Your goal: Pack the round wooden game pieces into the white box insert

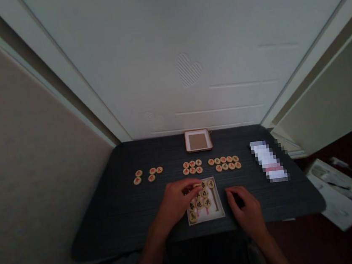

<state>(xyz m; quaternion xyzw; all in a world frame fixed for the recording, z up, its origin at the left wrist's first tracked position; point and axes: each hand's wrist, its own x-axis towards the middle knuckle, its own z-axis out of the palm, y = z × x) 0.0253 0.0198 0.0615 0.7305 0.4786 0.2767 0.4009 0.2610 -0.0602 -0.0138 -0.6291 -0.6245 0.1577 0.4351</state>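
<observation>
My left hand (178,196) reaches over a shallow white box (217,215), its thumb and fingertips closed at a round wooden Chinese chess piece (197,185) near the far left corner. The fingers partly cover that piece. Several other pieces with black characters lie in the box, among them a near-corner piece (193,217) and a far-side piece (210,184). To the right of the box, my right hand (246,206) rests by the table, fingers curled in and thumb against the index finger. Nothing shows in it.
Beyond the box, Chinese chess pieces lie in rows on the dark table (115,215): a left group (151,178), a middle group (192,170) and a right group (225,167). A brown-rimmed tray (199,148) stands at the back. A blurred-out white object (269,161) lies right. An open carton (342,193) sits below.
</observation>
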